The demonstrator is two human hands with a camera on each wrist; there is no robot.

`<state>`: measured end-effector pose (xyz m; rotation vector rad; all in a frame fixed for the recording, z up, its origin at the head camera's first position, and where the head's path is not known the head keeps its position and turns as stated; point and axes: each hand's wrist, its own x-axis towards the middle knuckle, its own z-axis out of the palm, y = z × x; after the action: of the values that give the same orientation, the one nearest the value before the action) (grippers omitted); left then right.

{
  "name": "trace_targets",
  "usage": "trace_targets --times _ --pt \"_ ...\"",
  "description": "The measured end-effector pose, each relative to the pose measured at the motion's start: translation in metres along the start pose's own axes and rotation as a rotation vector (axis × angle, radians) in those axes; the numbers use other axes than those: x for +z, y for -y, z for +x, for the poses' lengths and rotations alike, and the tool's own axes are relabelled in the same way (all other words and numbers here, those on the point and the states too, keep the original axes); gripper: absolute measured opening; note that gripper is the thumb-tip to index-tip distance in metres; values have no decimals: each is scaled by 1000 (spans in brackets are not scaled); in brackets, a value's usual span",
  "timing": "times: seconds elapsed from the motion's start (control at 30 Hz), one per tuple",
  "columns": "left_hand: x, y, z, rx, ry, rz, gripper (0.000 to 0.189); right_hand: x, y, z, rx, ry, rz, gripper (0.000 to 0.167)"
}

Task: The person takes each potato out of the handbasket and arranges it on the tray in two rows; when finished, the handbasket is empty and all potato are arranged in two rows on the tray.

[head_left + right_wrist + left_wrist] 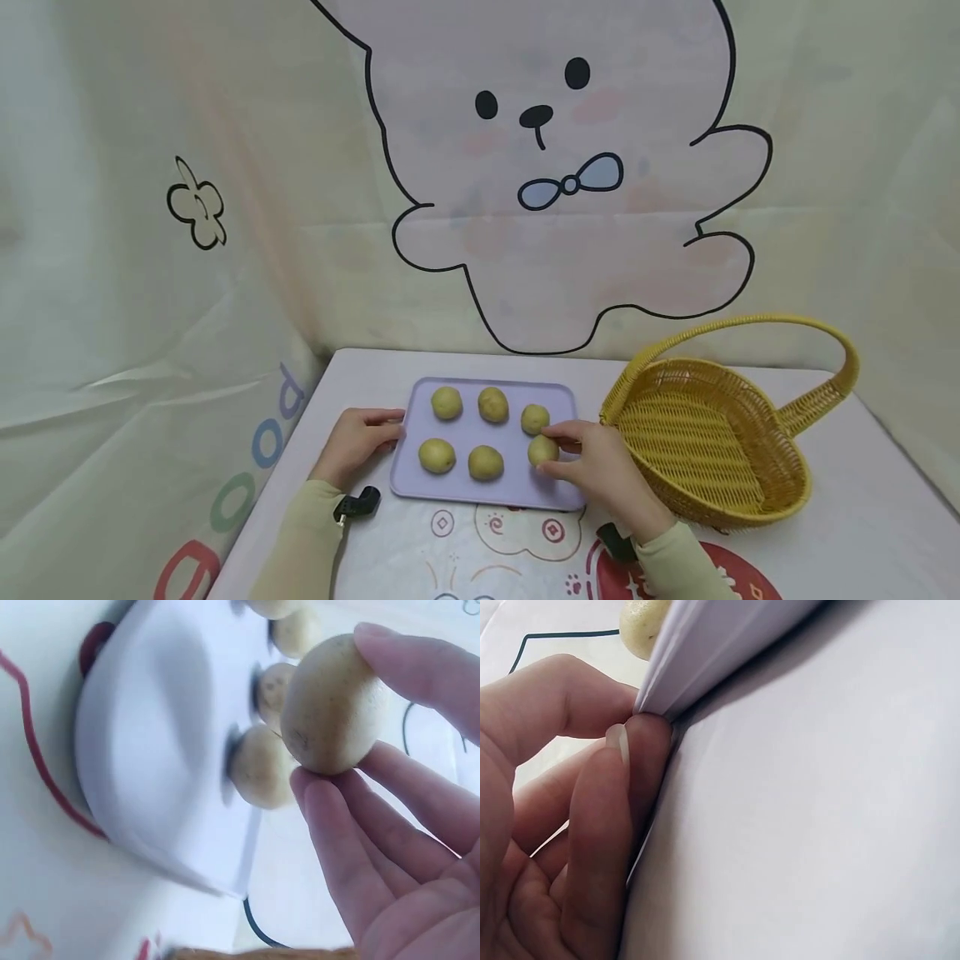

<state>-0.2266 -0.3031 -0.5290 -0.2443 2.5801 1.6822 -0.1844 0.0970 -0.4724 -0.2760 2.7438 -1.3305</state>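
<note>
My right hand [603, 467] pinches a small round potato [334, 705] between thumb and fingertips, over the right end of a pale purple tray [487, 498]. In the right wrist view the potato shows clear of the tray, with thumb on one side and fingers on the other. Several more potatoes [486, 463] lie on the tray in two rows. At the tray's left edge, my left hand [360, 437] holds the rim [705, 652] with its fingertips. Its fingers are bent close together there in the left wrist view.
A yellow woven basket [693, 442] with a tall handle stands to the right of the tray, close to my right hand. Beneath everything lies a white table cover [405, 550] with printed drawings. A cloth backdrop [262, 125] with a cartoon bear hangs behind the table.
</note>
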Motion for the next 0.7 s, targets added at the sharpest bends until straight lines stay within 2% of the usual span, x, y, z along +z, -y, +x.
trace_targets --times 0.3,0.7 --pt "1 -2 0 -4 -1 7 34 18 -5 7 -1 13 4 48" --pt "-1 -4 0 -9 -2 30 36 24 -7 11 -20 4 -24 46"
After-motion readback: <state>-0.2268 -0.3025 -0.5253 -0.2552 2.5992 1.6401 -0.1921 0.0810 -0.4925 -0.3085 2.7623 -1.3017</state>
